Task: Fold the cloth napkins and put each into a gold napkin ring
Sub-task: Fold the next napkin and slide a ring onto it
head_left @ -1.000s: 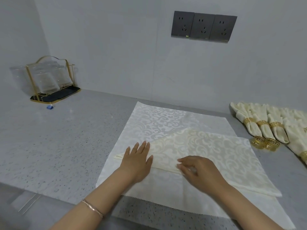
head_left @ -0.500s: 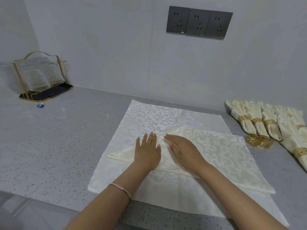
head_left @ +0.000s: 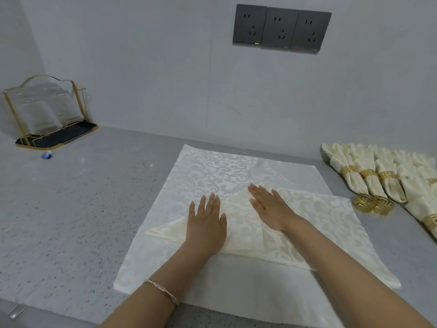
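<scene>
A cream patterned napkin (head_left: pixel 328 228), folded into a triangle, lies on top of a flat white patterned cloth (head_left: pixel 212 169) on the grey counter. My left hand (head_left: pixel 205 226) presses flat on the triangle's left part, fingers straight. My right hand (head_left: pixel 269 207) lies flat on the triangle near its upper point, fingers stretched out. Two loose gold napkin rings (head_left: pixel 373 203) sit to the right of the cloths. Behind them lie several folded napkins (head_left: pixel 354 174), each in a gold ring.
A gold-framed glass holder (head_left: pixel 45 112) on a black tray stands at the back left, with a small blue object (head_left: pixel 47 155) in front of it. Dark wall sockets (head_left: pixel 281 28) are on the wall. The counter's front edge runs along the bottom left.
My right hand has slid from the triangle's lower fold edge up toward its top point, flattening the cloth. My left hand stays pressed on the left part.
</scene>
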`<state>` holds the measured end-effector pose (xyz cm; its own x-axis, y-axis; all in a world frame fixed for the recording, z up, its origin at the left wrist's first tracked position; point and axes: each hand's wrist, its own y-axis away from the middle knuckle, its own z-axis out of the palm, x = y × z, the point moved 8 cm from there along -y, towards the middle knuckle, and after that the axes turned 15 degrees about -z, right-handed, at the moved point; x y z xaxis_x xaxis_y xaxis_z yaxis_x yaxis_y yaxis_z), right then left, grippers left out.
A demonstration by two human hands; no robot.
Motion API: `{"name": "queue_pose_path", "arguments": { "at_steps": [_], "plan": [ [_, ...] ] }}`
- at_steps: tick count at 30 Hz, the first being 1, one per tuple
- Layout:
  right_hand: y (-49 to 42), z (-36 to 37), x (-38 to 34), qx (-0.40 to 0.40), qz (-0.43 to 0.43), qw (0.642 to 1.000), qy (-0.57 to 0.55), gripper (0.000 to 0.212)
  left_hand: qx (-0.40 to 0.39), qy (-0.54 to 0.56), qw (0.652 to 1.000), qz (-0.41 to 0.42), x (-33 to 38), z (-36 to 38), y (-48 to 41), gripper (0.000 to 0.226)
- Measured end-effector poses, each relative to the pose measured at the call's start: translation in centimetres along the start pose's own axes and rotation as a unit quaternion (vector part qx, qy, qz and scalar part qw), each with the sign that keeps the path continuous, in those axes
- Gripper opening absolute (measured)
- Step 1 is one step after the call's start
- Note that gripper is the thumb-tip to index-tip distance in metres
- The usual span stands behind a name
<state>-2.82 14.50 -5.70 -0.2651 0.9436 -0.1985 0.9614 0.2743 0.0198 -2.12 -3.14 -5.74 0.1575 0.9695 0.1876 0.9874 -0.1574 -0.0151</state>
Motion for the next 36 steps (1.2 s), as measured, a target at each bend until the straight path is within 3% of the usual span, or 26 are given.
{"name": "queue_pose_path", "arguments": {
  "at_steps": [5,10,15,20,22,27,29,32,36],
  "plan": [
    [-0.1,-1.1,2.2,0.01,0.031,0.999,-0.031,0.051,-0.01,-0.003,1.0,0.002,0.1,-0.1,0.0,0.056],
    [3.4,-5.6,7.5,0.104,0.09,0.989,-0.05,0.05,-0.017,0.008,0.999,0.027,1.2,-0.3,0.3,0.063],
    [7.3,-6.7,14.0,0.028,0.184,0.981,-0.05,0.064,-0.026,0.017,0.997,0.069,4.8,0.6,1.2,0.071],
    [7.3,-6.8,15.7,0.006,0.203,0.976,-0.079,0.066,-0.043,0.01,0.997,0.064,6.8,1.9,1.9,0.107],
    [7.3,-6.8,16.1,-0.012,0.221,0.971,-0.086,0.067,-0.039,0.002,0.998,0.055,6.8,1.9,1.8,0.104],
    [7.9,-7.1,16.5,-0.073,0.264,0.961,-0.04,0.099,-0.034,0.0,0.998,0.048,6.7,1.8,1.9,0.08],
    [8.2,-7.9,16.2,-0.071,0.258,0.964,-0.002,0.094,-0.032,0.003,0.998,0.049,6.7,1.8,1.9,0.077],
    [9.8,-10.2,15.5,-0.017,0.251,0.967,0.041,0.066,-0.032,0.013,0.998,0.056,6.8,1.7,2.0,0.069],
    [12.5,-12.8,13.4,0.169,0.218,0.961,-0.013,0.022,-0.037,0.008,0.998,0.059,7.0,1.6,2.0,0.064]
  ]
}}
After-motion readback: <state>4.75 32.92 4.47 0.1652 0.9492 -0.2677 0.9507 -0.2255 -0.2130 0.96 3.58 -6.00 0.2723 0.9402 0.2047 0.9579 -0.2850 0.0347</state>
